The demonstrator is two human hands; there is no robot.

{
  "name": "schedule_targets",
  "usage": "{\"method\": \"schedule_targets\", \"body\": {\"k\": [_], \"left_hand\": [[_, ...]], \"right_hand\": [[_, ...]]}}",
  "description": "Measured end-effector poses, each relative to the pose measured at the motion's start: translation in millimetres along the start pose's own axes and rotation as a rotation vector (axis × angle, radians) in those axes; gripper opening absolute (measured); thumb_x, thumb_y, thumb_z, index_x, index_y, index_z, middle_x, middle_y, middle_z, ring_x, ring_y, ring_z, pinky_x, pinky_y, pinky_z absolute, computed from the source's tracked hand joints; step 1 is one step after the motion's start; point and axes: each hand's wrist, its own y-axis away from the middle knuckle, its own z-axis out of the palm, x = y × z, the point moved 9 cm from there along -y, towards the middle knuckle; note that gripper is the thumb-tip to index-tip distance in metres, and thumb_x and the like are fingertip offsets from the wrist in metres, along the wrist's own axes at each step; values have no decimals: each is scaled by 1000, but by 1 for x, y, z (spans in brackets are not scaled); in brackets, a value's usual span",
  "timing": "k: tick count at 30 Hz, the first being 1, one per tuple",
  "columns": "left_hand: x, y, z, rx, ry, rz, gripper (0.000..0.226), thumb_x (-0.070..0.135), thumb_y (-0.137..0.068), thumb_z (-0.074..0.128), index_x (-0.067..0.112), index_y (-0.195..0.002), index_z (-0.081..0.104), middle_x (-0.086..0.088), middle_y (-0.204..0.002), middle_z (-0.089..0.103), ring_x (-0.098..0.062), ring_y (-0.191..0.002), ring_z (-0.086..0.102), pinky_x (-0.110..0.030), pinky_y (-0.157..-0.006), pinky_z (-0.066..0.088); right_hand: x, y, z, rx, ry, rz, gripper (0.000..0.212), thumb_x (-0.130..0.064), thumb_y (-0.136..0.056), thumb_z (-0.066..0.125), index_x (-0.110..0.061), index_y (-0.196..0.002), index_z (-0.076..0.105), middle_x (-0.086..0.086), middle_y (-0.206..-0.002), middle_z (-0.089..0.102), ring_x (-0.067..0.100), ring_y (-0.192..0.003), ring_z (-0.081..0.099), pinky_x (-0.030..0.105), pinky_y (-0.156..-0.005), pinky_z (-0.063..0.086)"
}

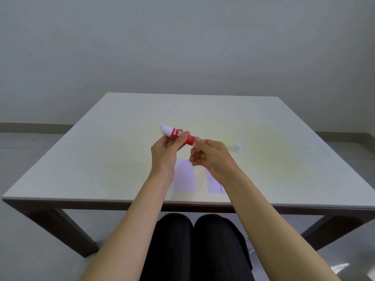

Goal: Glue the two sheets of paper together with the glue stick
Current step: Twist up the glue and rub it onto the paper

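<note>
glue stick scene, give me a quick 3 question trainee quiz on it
1. True or false: the glue stick is held above the table by both hands.
2. Where does the white cap lie? A) on the stick B) on the table, right of the hands C) on a sheet
3. The two paper sheets lie side by side, ____ touching.

Key: 1 true: the left hand grips the body, the right hand its base. 2 B. 3 not.
</note>
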Motion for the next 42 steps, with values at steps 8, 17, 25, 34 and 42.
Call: {"method": "schedule_targets", "body": {"k": [8,17,25,34,42], "left_hand": [[1,-1,-2,-19,-4,6,9,19,-75,76,20,-82,72,3,-89,77,-10,-90,72,-35,-101,45],[-5,0,-1,-53,-18,-12,11,20,-78,73,22,-88,71,8,-91,77,-4,-95,70,-26,-98,44],[-5,-6,-9,-306,-534,31,45,39,-82,66,28,-125,59,15,-125,62,0,-121,52,-23,-102,36],[-38,-1,-58,-704,-1312,-131,90,58,-75,64,46,-147,11,23,-155,-2,-9,-144,-18,-43,-116,-13],[-47,0,-46,-840,-1545,-54,97,58,-79,61,32,-151,0,21,-158,-8,-10,-145,-21,-53,-113,-20]], "right_hand": [[2,-1,3,9,-7,21,26,-31,-94,54,-7,-94,65,6,-68,65,17,-56,62,25,-54,51],[14,1,1,54,-60,127,49,-49,-90,54,-2,-84,66,3,-51,59,18,-45,59,23,-45,49],[10,-1,4,-14,-528,107,18,-20,-95,53,-5,-94,63,11,-79,74,23,-71,73,30,-60,60],[18,-4,-18,165,172,-71,9,-3,-85,54,-6,-83,62,21,-94,73,35,-86,70,44,-84,58],[12,-2,7,161,674,-244,12,-16,-83,61,-14,-95,63,-3,-87,71,8,-77,64,18,-65,47]]}}
